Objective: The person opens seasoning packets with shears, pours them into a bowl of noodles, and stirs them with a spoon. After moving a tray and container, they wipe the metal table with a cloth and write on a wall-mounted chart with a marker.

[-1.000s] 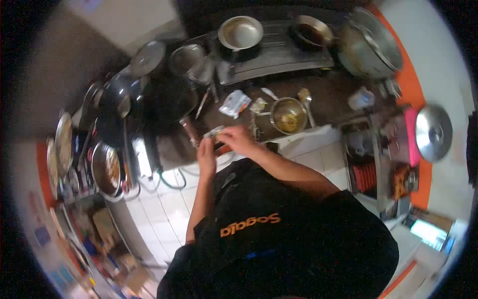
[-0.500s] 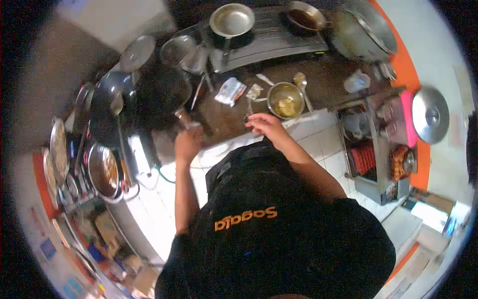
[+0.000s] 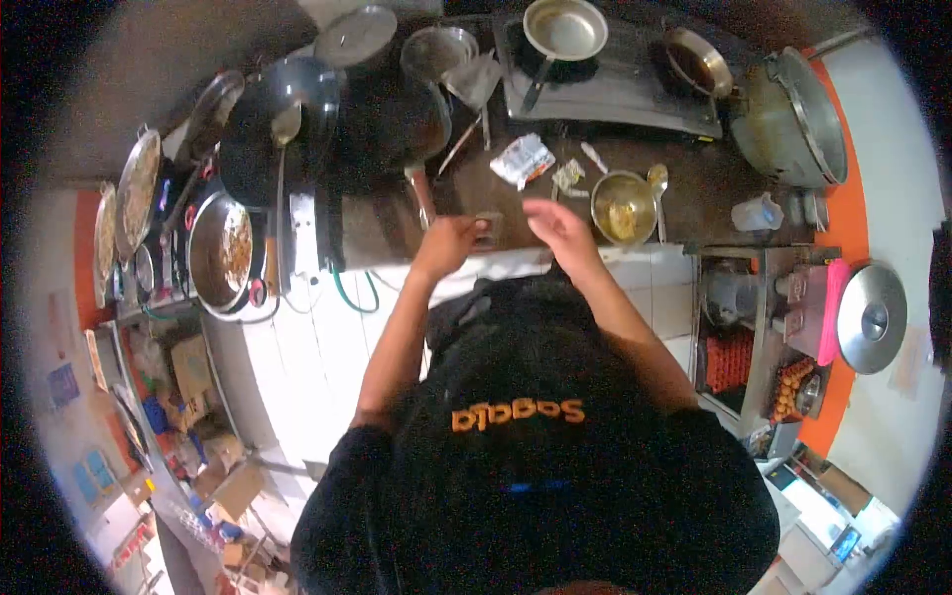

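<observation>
My left hand (image 3: 449, 247) is over the counter's front edge, its fingers curled round a small, see-through, greyish thing (image 3: 487, 229) that is too blurred to name. Just beyond that hand, the brown handle (image 3: 420, 194) of a large dark wok points toward me. My right hand (image 3: 561, 232) hovers a little to the right, fingers stretched out, with nothing visible in them. Beside it stands a steel bowl (image 3: 605, 203) with a yellowish lump (image 3: 621, 220) inside. A torn white packet (image 3: 523, 162) and a smaller wrapper (image 3: 568, 176) lie behind my hands.
At the back, a pan (image 3: 565, 30) sits on a stove (image 3: 635, 99). A spoon (image 3: 658, 188) lies right of the bowl, a plastic measuring cup (image 3: 758, 212) farther right. A big pot (image 3: 788, 119) fills the right corner. Leftward are a wok with ladle (image 3: 287, 127) and a food-filled pot (image 3: 220, 256).
The view has swung, so the counter sits farther right in it. My left hand has come away from near the wok handle toward my right hand, whose fingers have straightened.
</observation>
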A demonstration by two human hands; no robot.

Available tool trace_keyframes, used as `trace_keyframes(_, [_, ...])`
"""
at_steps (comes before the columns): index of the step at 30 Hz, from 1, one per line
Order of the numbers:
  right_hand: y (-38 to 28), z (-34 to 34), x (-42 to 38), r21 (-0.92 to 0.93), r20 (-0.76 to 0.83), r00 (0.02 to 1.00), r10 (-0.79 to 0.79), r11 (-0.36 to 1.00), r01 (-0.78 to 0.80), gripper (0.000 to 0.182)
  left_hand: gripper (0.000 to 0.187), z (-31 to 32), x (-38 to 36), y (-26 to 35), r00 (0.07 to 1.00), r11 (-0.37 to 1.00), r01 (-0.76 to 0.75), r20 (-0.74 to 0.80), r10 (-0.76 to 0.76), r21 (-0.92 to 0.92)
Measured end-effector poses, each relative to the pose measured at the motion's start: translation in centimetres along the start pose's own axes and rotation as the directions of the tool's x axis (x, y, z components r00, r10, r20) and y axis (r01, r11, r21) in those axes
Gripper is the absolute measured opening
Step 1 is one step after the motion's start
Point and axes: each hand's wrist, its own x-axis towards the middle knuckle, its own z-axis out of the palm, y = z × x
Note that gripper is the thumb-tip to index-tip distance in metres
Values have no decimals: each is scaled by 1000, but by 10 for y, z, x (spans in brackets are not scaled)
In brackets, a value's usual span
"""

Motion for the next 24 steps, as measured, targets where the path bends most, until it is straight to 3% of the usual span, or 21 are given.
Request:
trace_keyframes(1, [-4,7,-2,-134,30,995,-100,986,103,35,30,0,-2,2,995,996,48,86,-42,-69])
trace_keyframes(2, [-11,10,8,-265,67,973,-221,936,231,37,30,-6,2,9,997,997,38,69,-33,-64])
trace_keyframes(3, [-17,15,11,-264,69,972,-223,936,233,37,30,-11,-3,20,991,994,-27,127,40,-104])
trace_keyframes(4, [-20,18,13,-163,185,972,-146,971,176,34,31,-14,-13,30,977,985,-76,186,104,-155])
trace_keyframes(5, [-23,19,17,-70,306,948,-87,991,114,32,29,-19,-14,37,968,984,-35,239,77,-176])
trace_keyframes(6, [-19,16,22,-72,317,944,-92,990,120,32,29,-23,-14,40,971,984,-34,227,75,-176])
trace_keyframes(8, [-14,14,27,-121,336,929,153,986,-118,24,26,-30,-17,43,969,966,-164,151,196,-199])
trace_keyframes(9, [-18,20,23,52,232,965,122,989,-138,19,26,-28,-19,41,971,967,-163,141,192,-194])
trace_keyframes(11, [-16,23,24,125,221,968,118,981,-148,19,22,-22,-22,36,988,822,-54,89,127,-567])
trace_keyframes(12, [-16,23,23,196,201,972,122,967,-162,20,22,-22,-22,34,988,822,-56,86,127,-567])
trace_keyframes(14, [-18,26,20,183,226,970,93,974,-136,20,11,-23,-25,34,998,933,-67,-5,70,-353])
trace_keyframes(15, [-19,28,20,135,269,962,45,987,-84,20,11,-24,-25,36,998,933,-65,0,69,-354])
trace_keyframes(16, [-19,28,19,87,313,950,4,996,-33,20,11,-25,-25,39,972,955,-237,-36,234,-177])
trace_keyframes(17, [-20,25,21,-111,290,957,-13,993,47,20,12,-27,-25,43,917,918,-397,-41,397,9])
trace_keyframes(18, [-22,24,21,-112,289,957,-11,993,46,20,12,-29,-24,46,917,918,-398,-40,397,7])
trace_keyframes(20, [-30,23,21,-287,288,958,4,954,82,16,9,-34,-24,49,987,988,-147,55,149,-41])
trace_keyframes(22, [-36,25,19,-283,289,956,-44,950,129,15,11,-35,-22,47,976,976,-215,-23,215,-18])
trace_keyframes(24, [-37,23,15,-280,286,954,-87,945,170,14,12,-38,-23,55,1000,992,-11,28,14,-128])
